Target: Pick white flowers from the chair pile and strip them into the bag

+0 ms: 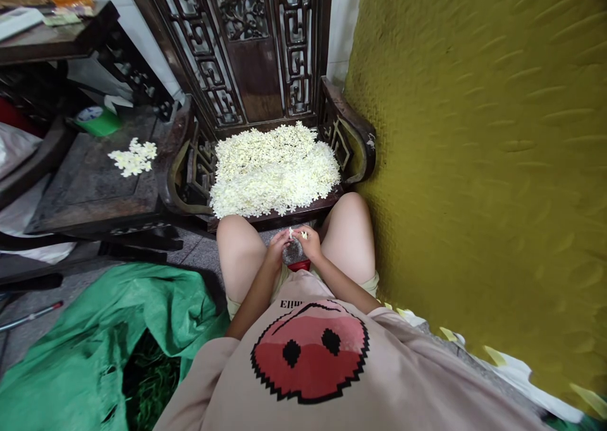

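Note:
My two hands come together above my lap, between my bare knees. Small white flowers show at the fingers. With its fingertips pinched, my left hand (pixel 277 248) holds a little white flower (pixel 291 232). My right hand (pixel 310 244) meets it there, fingers curled, and another pale flower (pixel 304 234) pokes out between them. Fingers hide part of both blossoms. Just beyond my knees, a thick heap of white flowers (pixel 275 169) covers the seat of a carved dark wooden chair (pixel 258 80).
A second wooden chair (pixel 90 184) at left carries a small flower pile (pixel 134 157) and a green tape roll (pixel 98 120). A green sack (pixel 156 295) with green strands inside lies on the floor at left. A large yellow textured surface (pixel 484 165) rises close at right.

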A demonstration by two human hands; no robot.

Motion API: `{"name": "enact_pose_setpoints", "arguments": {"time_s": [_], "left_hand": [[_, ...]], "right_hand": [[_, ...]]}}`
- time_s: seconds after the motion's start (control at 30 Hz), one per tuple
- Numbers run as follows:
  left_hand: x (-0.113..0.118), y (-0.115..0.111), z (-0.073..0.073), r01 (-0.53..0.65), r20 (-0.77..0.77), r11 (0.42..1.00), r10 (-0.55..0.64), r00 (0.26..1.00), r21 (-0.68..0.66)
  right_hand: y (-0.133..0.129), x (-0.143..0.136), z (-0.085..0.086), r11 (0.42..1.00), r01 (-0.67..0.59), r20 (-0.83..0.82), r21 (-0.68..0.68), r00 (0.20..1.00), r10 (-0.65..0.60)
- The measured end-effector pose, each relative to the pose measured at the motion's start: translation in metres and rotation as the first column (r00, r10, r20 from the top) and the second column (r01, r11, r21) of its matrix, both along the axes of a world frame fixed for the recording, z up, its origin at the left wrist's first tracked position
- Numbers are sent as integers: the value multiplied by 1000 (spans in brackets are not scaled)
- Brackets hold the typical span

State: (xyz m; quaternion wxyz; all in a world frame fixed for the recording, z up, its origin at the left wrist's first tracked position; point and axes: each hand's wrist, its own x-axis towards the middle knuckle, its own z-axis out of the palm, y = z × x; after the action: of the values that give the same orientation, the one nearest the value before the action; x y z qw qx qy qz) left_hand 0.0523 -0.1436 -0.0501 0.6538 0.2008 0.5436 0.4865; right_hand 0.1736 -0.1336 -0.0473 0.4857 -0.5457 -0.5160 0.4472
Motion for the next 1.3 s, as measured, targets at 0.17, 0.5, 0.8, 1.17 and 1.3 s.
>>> {"name": "enact_pose_setpoints", "arguments": {"time_s": [0.17,0.5,0.8,1.17,1.3], "left_hand": [[0,-1,-3,-46,-25,998,47,999,32],[-1,0,-1,-39,26,999,39,999,-19],[0,1,-1,-44,76,998,48,996,-45],[-2,1,-6,-45,53,999,47,998,-26],[-2,1,-6,-9,-64,997,14,998,78]], "right_hand": [[0,0,1,1000,-10,15,13,1000,10],[1,3,0,997,-70,73,37,995,67],[3,1,-11,998,-67,2,-15,998,67],[6,0,-17,993,-62,-145,-104,988,47],[5,-2,-16,988,-70,-233,-136,972,37]]}}
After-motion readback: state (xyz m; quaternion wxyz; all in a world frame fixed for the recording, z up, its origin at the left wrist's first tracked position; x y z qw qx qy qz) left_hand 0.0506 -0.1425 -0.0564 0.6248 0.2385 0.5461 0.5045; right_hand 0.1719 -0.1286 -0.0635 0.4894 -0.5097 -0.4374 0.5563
